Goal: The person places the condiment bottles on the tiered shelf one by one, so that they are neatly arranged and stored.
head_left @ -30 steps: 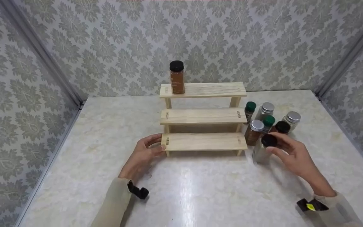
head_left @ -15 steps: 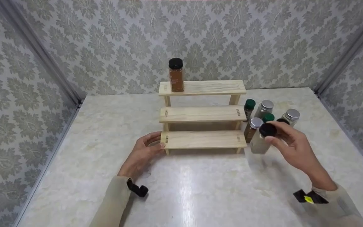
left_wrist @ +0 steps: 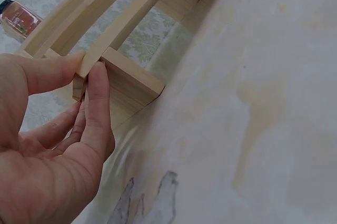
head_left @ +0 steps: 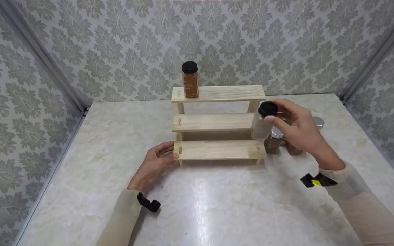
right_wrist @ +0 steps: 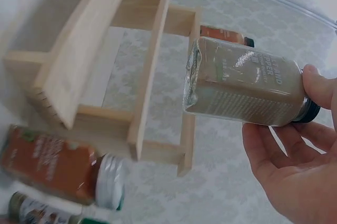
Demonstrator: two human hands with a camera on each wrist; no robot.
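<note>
A three-tier wooden rack (head_left: 219, 150) stands on the table. The left hand (head_left: 154, 167) pinches the left end of its lowest shelf between thumb and fingers; the left wrist view shows this hand (left_wrist: 68, 129) at the shelf's corner. Up in the air, the right hand (head_left: 301, 130) grips a glass jar (head_left: 260, 127) of greyish powder by its black lid, at the right end of the middle shelf. In the right wrist view the fingers of that hand (right_wrist: 295, 155) hold the jar (right_wrist: 242, 81) near the lid. On the top shelf's left stands a black-lidded jar (head_left: 191, 83) of reddish-brown spice.
Right of the rack several more jars stand on the table, partly hidden by the right hand, among them a silver-lidded brown one (head_left: 273, 143) and another silver lid (head_left: 318, 122). A patterned wall (head_left: 214, 41) rises behind the table (head_left: 197, 201).
The right hand has lifted the grey jar off the table and carried it up and leftward to the rack's right side. The left hand keeps its hold on the rack.
</note>
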